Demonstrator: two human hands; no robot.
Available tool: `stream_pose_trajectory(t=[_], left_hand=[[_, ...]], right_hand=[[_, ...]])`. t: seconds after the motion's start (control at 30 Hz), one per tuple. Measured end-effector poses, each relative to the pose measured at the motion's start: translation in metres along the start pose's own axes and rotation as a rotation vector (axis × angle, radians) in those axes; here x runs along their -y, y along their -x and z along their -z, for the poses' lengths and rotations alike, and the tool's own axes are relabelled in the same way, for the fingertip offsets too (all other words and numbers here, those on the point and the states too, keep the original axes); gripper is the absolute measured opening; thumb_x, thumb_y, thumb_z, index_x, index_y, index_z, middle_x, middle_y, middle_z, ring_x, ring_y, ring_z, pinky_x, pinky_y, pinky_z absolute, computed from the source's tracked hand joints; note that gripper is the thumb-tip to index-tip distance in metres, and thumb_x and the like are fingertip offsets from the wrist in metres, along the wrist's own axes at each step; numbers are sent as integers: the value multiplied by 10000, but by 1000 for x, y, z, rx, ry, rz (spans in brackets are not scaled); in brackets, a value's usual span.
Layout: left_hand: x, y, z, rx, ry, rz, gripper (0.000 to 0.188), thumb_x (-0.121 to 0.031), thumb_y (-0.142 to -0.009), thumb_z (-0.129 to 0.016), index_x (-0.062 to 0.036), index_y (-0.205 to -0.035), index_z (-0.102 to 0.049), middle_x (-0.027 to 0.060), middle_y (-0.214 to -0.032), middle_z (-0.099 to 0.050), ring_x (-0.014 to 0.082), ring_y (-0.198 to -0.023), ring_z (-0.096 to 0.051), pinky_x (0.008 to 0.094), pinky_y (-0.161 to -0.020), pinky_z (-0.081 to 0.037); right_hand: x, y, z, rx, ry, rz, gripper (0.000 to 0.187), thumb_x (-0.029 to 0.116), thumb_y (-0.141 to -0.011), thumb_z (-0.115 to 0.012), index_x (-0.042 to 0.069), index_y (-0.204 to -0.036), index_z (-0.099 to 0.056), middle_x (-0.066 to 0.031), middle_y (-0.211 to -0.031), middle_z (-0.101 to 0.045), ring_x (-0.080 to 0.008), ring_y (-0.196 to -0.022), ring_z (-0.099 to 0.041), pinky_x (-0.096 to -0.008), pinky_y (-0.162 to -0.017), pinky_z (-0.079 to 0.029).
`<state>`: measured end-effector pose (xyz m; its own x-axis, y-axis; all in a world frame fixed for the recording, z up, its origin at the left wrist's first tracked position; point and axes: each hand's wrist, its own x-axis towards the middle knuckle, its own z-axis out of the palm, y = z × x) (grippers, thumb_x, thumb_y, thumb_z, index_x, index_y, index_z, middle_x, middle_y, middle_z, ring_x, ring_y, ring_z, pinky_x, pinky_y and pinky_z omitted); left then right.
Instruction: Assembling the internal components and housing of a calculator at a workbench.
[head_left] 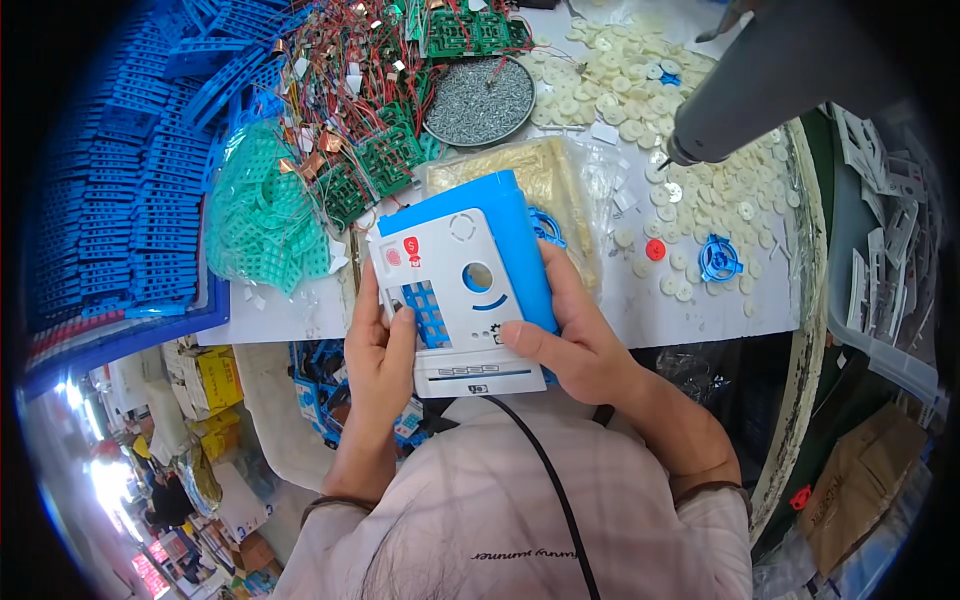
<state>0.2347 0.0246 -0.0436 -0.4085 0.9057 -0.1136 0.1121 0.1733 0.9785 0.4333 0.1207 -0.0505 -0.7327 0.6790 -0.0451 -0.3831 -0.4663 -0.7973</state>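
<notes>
While handheld, one panel (440,258), one casing (523,268)

A white panel (462,312) is bearing a red bag icon (411,248), red fingerprint mark (392,258) and black symbols (478,389); a pale shirt (500,480) is showing upside-down lettering (527,555), brown cardboard (866,480) dark print (826,498).

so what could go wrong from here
The white panel might slide against the blue shell if the grip of the left hand or right hand loosens, since it sits against the shell between them.

The right hand could knock the pointed tip of the dark grey tool if it reaches toward the white discs.

The red wires lie tangled, so pulling one may snag others.
</notes>
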Motion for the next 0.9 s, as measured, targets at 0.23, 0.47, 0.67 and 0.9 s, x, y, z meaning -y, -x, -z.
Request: stream_pose_trajectory(t=[0.23,0.47,0.67,0.9], left_hand=[[-5,13,5,-99,-41,31,650,63,-982,-451,56,-1582,-201,201,-1492,-478,194,-1264,-564,306,-1040,-457],[5,18,15,-222,16,4,623,64,-974,-488,46,-1562,-286,166,-1343,-618,115,-1053,-657,227,-875,-512],[14,22,22,-231,7,25,628,56,-972,-494,49,-1563,-282,179,-1376,-589,132,-1101,-642,234,-915,-499],[19,2,14,-167,189,54,547,-135,-1028,-494,41,-1526,-351,148,-1359,-573,169,-1105,-622,316,-937,-504]], right_hand=[[-7,-5,-3,-6,-19,-53,638,60,-984,-576,4,-1515,-226,-134,-1375,-484,-160,-1253,-484,-328,-1053,-424],[-15,-12,-8,55,256,86,635,104,-971,-590,-39,-1489,-251,-192,-1334,-501,-249,-1231,-521,-373,-1033,-430],[-16,-11,-9,113,175,-1,689,56,-984,-565,-15,-1544,-171,-141,-1418,-463,-187,-1303,-467,-357,-1096,-392],[-22,-21,5,90,-216,-114,712,65,-992,-583,9,-1573,-176,-135,-1467,-463,-189,-1328,-474,-346,-1102,-411]])
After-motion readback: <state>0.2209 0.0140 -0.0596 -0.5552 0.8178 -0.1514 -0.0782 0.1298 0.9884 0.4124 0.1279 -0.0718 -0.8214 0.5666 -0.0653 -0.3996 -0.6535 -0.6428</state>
